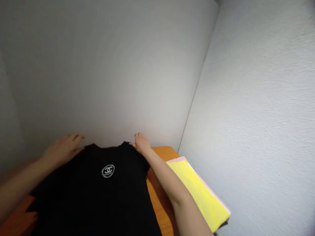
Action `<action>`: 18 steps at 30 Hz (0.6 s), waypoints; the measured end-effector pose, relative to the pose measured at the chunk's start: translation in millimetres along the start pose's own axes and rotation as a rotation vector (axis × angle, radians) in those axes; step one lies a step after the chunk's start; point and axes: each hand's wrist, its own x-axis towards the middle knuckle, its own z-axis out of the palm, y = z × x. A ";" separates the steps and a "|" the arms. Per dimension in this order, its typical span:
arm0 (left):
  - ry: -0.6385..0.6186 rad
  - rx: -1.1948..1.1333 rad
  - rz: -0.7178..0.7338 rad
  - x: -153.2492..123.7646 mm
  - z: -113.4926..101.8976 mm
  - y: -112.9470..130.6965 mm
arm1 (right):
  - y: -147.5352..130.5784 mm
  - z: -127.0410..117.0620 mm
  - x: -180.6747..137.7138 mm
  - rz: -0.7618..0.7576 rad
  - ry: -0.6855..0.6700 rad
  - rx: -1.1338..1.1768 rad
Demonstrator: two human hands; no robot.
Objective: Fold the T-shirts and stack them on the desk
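A black T-shirt (pixel 98 193) with a small round white logo (pixel 108 171) lies flat on an orange wooden table (pixel 157 200), its collar toward the wall. My left hand (pixel 62 149) rests on the shirt's left shoulder with its fingers stretched out flat. My right hand (pixel 141 143) lies at the right shoulder, fingers curled down onto the fabric edge; whether it pinches the cloth is not clear.
A stack of folded yellow cloth (pixel 199 193) over a pink layer (pixel 180 159) lies at the table's right side against the wall. Grey walls meet in a corner (pixel 194 95) just behind the table.
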 end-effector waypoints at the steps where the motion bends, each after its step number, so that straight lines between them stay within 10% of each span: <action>1: -0.059 0.118 0.101 -1.4 21.8 -2.2 | -6.1 21.8 -4.9 0.008 -0.048 -0.004; 9: -0.400 0.080 0.063 -73.2 182.0 -12.4 | -24.9 134.3 -90.9 0.093 -0.393 0.085; 18: -0.491 0.026 -0.030 -83.0 212.7 -35.2 | 4.0 159.4 -107.4 0.120 -0.471 0.154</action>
